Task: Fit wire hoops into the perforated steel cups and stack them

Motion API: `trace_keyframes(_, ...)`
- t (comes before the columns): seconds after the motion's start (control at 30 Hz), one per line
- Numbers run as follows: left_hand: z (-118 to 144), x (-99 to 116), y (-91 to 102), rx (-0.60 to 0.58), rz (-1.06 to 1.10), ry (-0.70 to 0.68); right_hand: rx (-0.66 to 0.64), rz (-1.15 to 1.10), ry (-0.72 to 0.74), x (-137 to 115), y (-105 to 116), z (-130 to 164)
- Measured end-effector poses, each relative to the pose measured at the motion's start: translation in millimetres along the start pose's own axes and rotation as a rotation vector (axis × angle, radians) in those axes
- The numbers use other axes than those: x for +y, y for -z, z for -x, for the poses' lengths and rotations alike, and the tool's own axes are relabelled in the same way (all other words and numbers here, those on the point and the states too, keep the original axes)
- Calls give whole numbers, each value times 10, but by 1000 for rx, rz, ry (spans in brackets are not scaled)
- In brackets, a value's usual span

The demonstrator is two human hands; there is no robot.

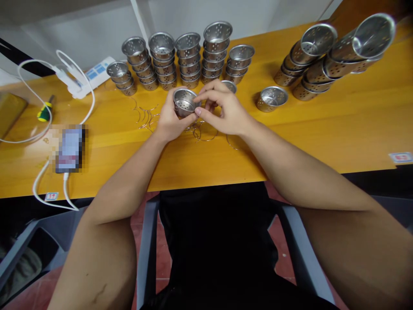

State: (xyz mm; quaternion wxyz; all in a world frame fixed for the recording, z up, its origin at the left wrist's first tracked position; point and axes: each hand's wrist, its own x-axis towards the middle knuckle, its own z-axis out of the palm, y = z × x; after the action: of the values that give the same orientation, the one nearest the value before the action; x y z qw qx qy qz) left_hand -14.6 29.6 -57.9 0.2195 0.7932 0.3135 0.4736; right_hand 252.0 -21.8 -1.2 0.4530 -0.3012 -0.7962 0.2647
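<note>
Held: one perforated metal cup (184,102), gripped from below and behind by the left hand (170,120), fingers curled round its wall; the right hand (222,113) closes thumb and forefinger on the cup's near rim from the right side.

Item: small round cup of bright steel, flared lip, round holes punched through wall and base, open mouth tilted toward the camera. It sits between the two hands, raised just above the table (322,129), over a scatter of thin wire rings (203,131) lying on the yellow wood.

Nearby stock: upright stacks of cups (190,60) in a row behind the hands; leaning stacks (325,60) lying on their sides at far right; a single cup (271,98) standing alone between them; another cup (229,85) partly hidden just behind the right hand.

Other: white cable (64,77) and power strip (97,73) at left, screwdriver (45,111), blurred phone (69,148).
</note>
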Motion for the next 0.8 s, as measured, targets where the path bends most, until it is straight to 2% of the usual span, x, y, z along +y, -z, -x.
trace_keyframes(0.13,-2,55,-15,3,-5,2,-17,5,-2,-34,-25,11)
trace_keyframes(0.33,4,153,-18,-11,-10,53,-74,-29,-131,-205,-54,14)
trace_keyframes(0.53,24,114,-75,-40,11,44,-22,68,-70,-184,-94,-1)
trace_keyframes(0.63,37,112,-125,-93,71,18,-25,98,-45,-149,-108,-5)
trace_keyframes(0.73,53,142,-137,-168,165,-18,-23,152,-19,-143,-22,-26)
trace_keyframes(0.8,66,155,-121,-189,134,27,7,213,-25,-172,137,-58)
